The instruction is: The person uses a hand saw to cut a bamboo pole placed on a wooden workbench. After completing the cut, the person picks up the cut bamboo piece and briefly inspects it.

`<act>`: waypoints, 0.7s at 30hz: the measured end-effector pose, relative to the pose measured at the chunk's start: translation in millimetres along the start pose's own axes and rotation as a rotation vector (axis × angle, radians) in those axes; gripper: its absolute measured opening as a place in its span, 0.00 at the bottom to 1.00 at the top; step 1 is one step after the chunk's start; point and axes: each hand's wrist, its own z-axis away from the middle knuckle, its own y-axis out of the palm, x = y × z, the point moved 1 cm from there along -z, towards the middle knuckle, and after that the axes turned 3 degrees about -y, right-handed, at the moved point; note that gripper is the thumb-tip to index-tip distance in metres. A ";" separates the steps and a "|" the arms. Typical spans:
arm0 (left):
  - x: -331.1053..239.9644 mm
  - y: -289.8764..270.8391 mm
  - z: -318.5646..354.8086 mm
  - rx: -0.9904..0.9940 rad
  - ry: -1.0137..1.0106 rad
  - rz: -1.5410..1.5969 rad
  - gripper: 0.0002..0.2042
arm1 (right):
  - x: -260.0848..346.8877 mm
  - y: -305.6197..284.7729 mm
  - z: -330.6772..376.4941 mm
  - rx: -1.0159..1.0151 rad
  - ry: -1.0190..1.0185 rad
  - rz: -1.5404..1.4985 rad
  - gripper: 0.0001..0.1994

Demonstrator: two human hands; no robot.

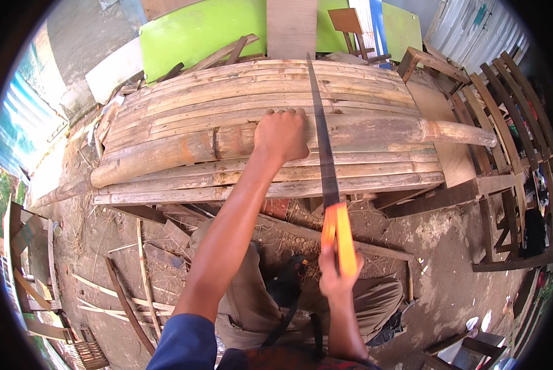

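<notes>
A thick bamboo pole [375, 131] lies crosswise on a table of bamboo slats [227, 92], both its ends reaching past the slats. My left hand [282, 134] is closed over the pole near its middle, knuckles up, pressing it onto the table. In my right hand [339, 271] is the orange and yellow handle of a handsaw [323, 135]. Its long dark blade points away from me and crosses over the pole, just right of my left hand. Whether the teeth have cut into the pole I cannot tell.
Wooden frames and a slatted rack [523, 117] crowd the right side. A hammer [410, 283] stands by my right knee. Bamboo strips [144, 271] and scraps litter the ground on the left. Behind the table lean green panels [202, 37] and a plywood board [292, 28].
</notes>
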 end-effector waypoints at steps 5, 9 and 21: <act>-4.2 -15.9 -9.8 0.166 -0.022 0.036 0.27 | -0.1 29.8 -90.6 -0.077 0.150 -0.194 0.14; -7.6 -18.3 -0.9 0.137 -0.019 0.031 0.23 | -11.7 -16.4 25.0 -0.002 -0.056 0.130 0.07; 3.8 3.8 3.7 -0.031 0.026 -0.018 0.21 | 13.2 17.5 -17.8 -0.051 0.116 -0.077 0.12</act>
